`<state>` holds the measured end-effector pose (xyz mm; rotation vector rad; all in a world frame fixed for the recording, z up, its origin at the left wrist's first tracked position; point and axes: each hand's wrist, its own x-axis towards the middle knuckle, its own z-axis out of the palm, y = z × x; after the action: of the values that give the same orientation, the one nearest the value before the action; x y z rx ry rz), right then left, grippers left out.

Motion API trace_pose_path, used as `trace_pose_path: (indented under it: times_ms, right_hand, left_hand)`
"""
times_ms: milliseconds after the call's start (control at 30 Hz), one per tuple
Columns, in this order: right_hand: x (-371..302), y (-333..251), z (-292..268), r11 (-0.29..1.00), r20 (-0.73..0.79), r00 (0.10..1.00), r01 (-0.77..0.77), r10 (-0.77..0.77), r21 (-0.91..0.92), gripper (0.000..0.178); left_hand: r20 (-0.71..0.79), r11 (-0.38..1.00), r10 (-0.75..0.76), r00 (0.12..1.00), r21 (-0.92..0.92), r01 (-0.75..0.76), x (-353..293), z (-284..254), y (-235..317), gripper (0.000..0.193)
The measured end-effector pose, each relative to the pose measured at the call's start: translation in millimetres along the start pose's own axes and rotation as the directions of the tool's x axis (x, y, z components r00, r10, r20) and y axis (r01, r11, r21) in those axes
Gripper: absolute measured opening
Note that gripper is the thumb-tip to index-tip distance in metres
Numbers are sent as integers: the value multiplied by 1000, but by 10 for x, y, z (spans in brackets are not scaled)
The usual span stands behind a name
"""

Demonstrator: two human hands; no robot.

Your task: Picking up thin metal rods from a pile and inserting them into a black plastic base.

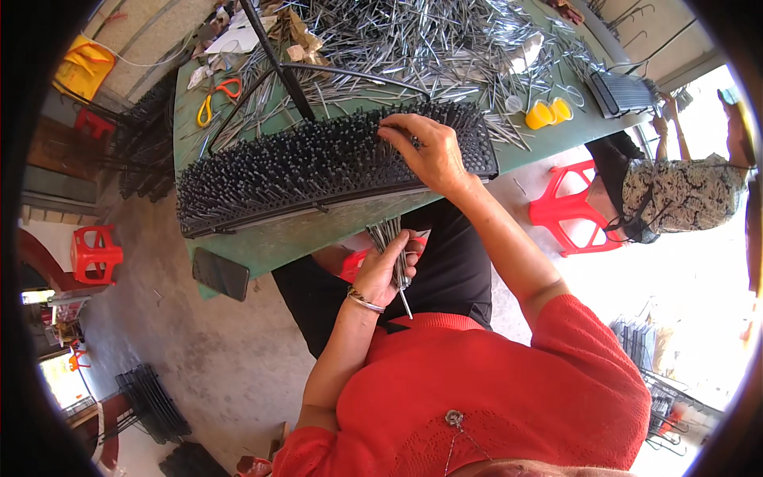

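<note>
My left hand (377, 275) is closed round a bundle of thin metal rods (386, 234) in front of my lap, below the table's near edge. One rod sticks out lower than the others. A long black perforated rack (477, 151) lies along that edge, densely filled with short upright rods (278, 167); bare holes show at its right end. Over the right part of the rack is my right hand (433, 155), fingers bent and thumb close to the forefinger. Whatever its fingertips hold, if anything, is too small to make out.
Loose metal rods (397, 40) heap across the green table (517, 155). Orange-handled scissors (204, 110), a black frame (294, 83) and yellow cups (540, 115) are on it. A dark phone (221, 274) lies at the left corner. Another person (675, 195) works at right beside a red stool (568, 208).
</note>
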<state>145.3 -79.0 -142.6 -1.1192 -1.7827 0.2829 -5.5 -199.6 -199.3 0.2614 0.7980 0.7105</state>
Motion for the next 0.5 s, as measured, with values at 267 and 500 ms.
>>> trace_pose_path:
  times_ms: [267, 500]
  right_hand:
    - [-64, -28, 87, 998, -81, 995, -58, 60, 25, 16]
    - [-73, -69, 112, 1000, -94, 995, 28, -28, -3, 15]
  left_hand:
    - [-9, 1000, -13, 1000, -12, 13, 14, -6, -9, 21]
    - [0, 1000, -14, 1000, -28, 14, 13, -15, -6, 21]
